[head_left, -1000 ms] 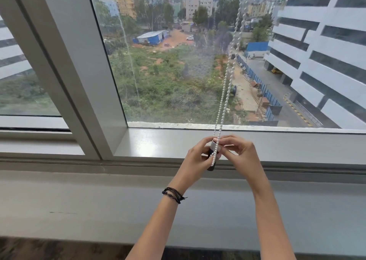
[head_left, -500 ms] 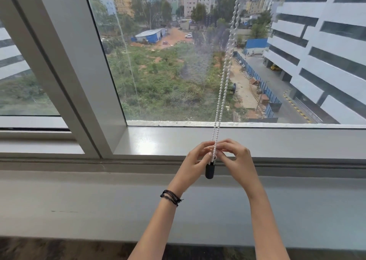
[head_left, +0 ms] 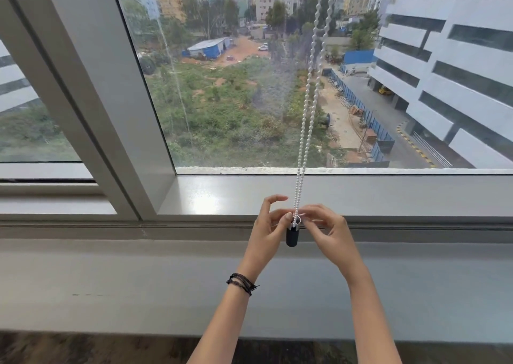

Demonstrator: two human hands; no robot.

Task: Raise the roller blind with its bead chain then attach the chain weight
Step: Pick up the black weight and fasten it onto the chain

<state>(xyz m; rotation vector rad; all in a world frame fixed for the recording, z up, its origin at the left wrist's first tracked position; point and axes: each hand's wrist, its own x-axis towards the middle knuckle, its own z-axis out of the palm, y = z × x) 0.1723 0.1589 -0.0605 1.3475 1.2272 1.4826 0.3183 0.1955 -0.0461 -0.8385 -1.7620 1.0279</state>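
Fingertips of left hand [head_left: 266, 232] and right hand [head_left: 330, 232] pinch bead chain [head_left: 306, 108] at top of chain weight [head_left: 292, 236], hanging at 6 o'clock.

A large window pane [head_left: 277, 86] looks out in daylight on scrubland and a white building [head_left: 449, 66]. A grey mullion [head_left: 91, 91] slants beside it. Below runs a grey sill [head_left: 138, 288].

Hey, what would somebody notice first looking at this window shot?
Probably the white bead chain hanging down the middle of the glass, ending in a small black chain weight. The left hand and right hand pinch around its top, in front of the grey window sill.
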